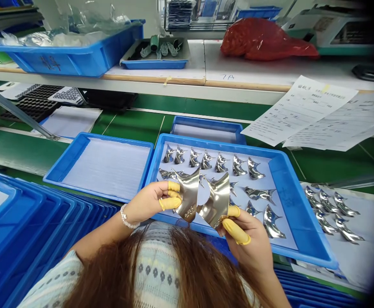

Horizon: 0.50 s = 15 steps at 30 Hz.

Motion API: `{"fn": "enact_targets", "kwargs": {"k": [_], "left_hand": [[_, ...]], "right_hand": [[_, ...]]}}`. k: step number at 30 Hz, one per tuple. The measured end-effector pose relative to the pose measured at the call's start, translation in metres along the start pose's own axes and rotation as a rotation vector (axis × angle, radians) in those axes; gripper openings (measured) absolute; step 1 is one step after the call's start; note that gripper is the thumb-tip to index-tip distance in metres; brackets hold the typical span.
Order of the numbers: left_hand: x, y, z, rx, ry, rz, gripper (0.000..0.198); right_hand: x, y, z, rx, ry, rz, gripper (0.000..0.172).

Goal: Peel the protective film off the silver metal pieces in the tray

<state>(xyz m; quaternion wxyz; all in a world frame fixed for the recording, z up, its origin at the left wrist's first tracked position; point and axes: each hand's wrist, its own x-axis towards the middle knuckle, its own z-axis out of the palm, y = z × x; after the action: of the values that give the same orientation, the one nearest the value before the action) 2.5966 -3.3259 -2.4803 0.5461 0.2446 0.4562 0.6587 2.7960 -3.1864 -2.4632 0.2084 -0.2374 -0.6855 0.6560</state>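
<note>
My left hand [156, 197], with yellow finger cots on its fingertips, pinches a shiny curved metal piece [189, 194] with pointed corners. A matching curved metal piece [218, 199] is gripped by my right hand [246, 229], which wears yellow cots too. Both pieces are held up side by side, close together, with small raised markings near their lower edges. Beneath them lies a blue tray [280, 171] lined with white paper. Rows of similar silvery metal pieces [221, 162] rest in it, some hidden behind my hands and the held pieces.
To the left sits a paper-lined blue tray [103, 141], beside stacked blue trays [61, 214]. More metal pieces [326, 201] lie on white paper at right. Paper sheets [299, 111] hang from the shelf edge [187, 85]. A red bag [264, 40] and blue bin [65, 55] stand above.
</note>
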Motion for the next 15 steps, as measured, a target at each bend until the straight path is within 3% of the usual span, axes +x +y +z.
{"fn": "enact_targets", "kwargs": {"k": [6,15], "left_hand": [[-0.0016,0.0024,-0.0057,0.179,-0.005,0.110,0.014],[-0.0002,0.0072,-0.0061,0.352,-0.006,0.152,0.014]], "right_hand": [[-0.0007,0.0036,-0.0005,-0.047,0.021,-0.007,0.010],[-0.0012,-0.0019,0.0010,-0.020,0.121,-0.053,0.012]]}}
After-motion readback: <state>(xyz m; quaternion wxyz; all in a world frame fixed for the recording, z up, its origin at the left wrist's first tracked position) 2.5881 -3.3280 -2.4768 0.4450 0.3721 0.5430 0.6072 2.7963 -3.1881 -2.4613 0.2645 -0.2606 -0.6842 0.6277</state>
